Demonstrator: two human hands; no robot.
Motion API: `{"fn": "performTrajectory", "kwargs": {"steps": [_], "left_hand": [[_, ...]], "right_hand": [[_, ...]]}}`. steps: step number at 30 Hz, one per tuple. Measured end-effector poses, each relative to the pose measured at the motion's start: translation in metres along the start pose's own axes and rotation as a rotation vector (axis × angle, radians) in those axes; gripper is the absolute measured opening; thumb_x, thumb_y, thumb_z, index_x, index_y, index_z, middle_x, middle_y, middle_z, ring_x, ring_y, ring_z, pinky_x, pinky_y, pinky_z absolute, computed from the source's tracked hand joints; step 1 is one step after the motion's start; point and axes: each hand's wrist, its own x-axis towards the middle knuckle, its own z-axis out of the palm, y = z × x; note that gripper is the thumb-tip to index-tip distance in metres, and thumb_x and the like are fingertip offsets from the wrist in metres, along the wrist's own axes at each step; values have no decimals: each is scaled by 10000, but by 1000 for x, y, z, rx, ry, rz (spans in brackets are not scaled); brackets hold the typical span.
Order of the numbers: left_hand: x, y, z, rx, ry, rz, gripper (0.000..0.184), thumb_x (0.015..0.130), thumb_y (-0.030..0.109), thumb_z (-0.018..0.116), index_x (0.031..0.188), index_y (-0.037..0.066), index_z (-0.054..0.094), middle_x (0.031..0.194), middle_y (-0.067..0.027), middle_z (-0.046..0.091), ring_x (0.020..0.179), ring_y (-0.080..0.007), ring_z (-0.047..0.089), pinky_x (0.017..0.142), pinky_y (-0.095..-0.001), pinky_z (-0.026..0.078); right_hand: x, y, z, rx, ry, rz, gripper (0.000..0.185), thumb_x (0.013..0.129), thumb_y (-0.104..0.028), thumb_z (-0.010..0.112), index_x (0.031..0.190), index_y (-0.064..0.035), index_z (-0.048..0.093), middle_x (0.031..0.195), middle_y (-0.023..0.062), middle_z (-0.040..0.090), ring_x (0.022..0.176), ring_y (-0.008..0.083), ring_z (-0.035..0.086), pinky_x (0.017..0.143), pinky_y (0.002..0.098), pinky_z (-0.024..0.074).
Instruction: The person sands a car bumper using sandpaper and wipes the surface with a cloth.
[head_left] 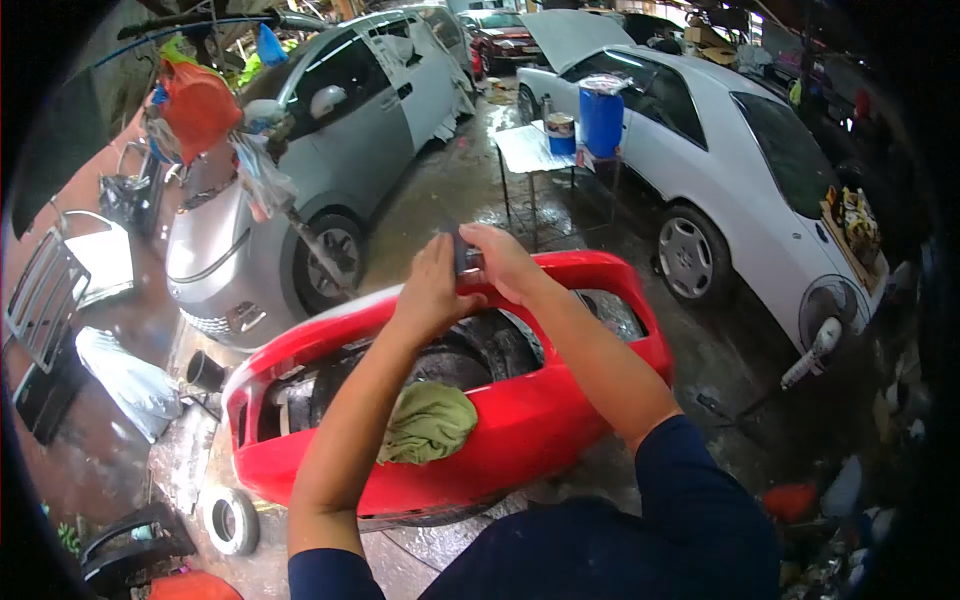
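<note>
- The red bumper (530,415) spans the foreground in front of the person; black rounded shapes (450,362), apparently tyres, show through its opening, probably propping it up.
- The green cloth (428,423) lies bunched over its near bar, presumably to stay within reach.
- The left hand (432,285) is clamped on the left side of a small dark object (466,258) above the bumper's far edge.
- The right hand (503,265) is clamped on it opposite, close beside the left, likely for steadiness.
</note>
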Motion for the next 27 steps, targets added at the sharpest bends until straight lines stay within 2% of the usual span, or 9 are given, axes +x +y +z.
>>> {"fn": "performTrajectory", "kwargs": {"steps": [4,5,9,12,15,18,19,22,27], "left_hand": [[21,36,-4,-459,21,-237,645,837,359,799,1317,-19,590,1274,-265,653,1192,-434,613,1042,-477,466],[25,33,13,-466,95,-262,505,955,412,661,1229,-13,644,1093,-257,725,1059,-414,682,971,-452,498],[30,30,54,-786,129,-529,536,1072,447,445,1239,-28,631,1157,-282,707,1103,-374,679,954,-424,481],[9,72,101,-1107,472,-773,519,1079,426,441,1236,-27,639,1190,-285,691,1130,-369,655,995,-431,454],[-6,137,134,-924,638,-893,471,1083,336,454,1338,-55,519,1272,-306,621,1240,-432,576,1065,-454,401],[1,145,191,-760,559,-966,508,1083,314,423,1403,-81,423,1358,-368,545,1300,-502,511,1107,-491,372],[-7,115,235,-536,299,-937,532,1084,326,401,1414,-91,401,1404,-392,498,1341,-534,458,1129,-510,357],[6,161,218,-429,404,-978,543,1084,338,394,1422,-87,399,1423,-389,484,1348,-548,442,1139,-529,347],[-17,163,159,-638,885,-913,433,1098,286,397,1371,-38,490,1329,-300,591,1233,-450,557,1072,-478,403]], "right_hand": [[-18,-27,-33,-88,-70,97,375,1066,-307,498,1319,-53,608,1165,90,686,977,215,698,836,382,591],[-17,-28,-42,-127,-53,112,403,1075,-338,478,1304,-38,619,1145,98,693,982,224,703,829,380,589],[-25,-49,-87,-402,-144,135,418,1075,-383,498,1234,-33,661,1096,95,706,1007,209,701,855,368,571],[20,-24,-160,-743,10,-55,453,1065,-404,524,1241,-8,656,1132,123,712,1023,233,696,894,392,549],[61,16,-220,-1123,-9,-386,520,1052,-485,496,1245,-23,638,1161,201,709,1086,366,678,962,455,512],[44,20,-200,-1374,19,-205,622,1056,-562,387,1262,-31,637,1291,239,662,1224,437,605,1054,510,442],[39,13,-194,-1423,-26,-118,693,1052,-612,297,1276,-53,639,1362,241,627,1274,445,578,1072,530,430],[66,36,-225,-1510,-217,-229,702,1047,-625,295,1280,-57,635,1334,243,643,1236,457,602,1065,538,438],[20,-14,-182,-1530,-143,-45,707,1035,-636,301,1262,-64,650,1283,249,670,1211,475,612,1053,549,445]]}}
